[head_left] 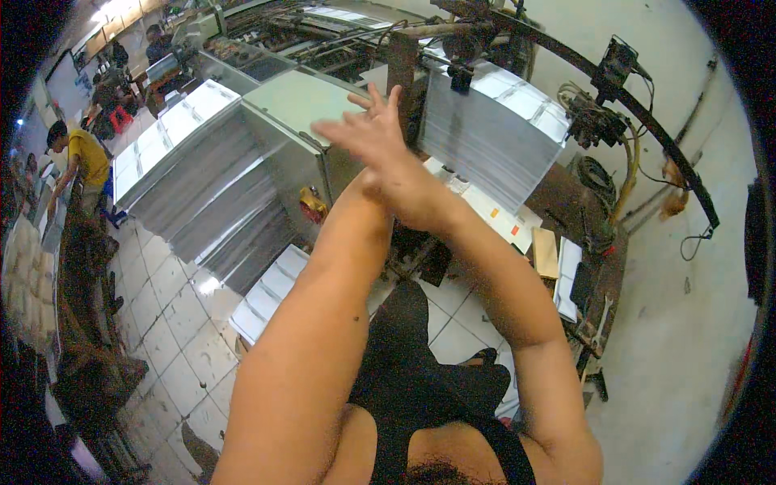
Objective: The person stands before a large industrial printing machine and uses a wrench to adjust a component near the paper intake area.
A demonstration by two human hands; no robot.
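Both my arms are raised in front of me and cross at the wrists. My right hand (pixel 373 144) lies on top, with its fingers spread and pointing up and to the left, and it holds nothing. My left hand (pixel 370 189) is pressed under it and mostly hidden; only its heel and a few fingertips above show, and nothing is seen in it. Behind the hands stands a grey-green machine cabinet (pixel 295 101), and a tall stack of printed sheets (pixel 493 133) is just to the right.
A large sloping stack of sheets (pixel 190 174) fills the left, with a low pile (pixel 271 291) on the tiled floor (pixel 174 323). A person in a yellow shirt (pixel 87 158) works at far left. A curved black bar with cables (pixel 647 113) arcs at right.
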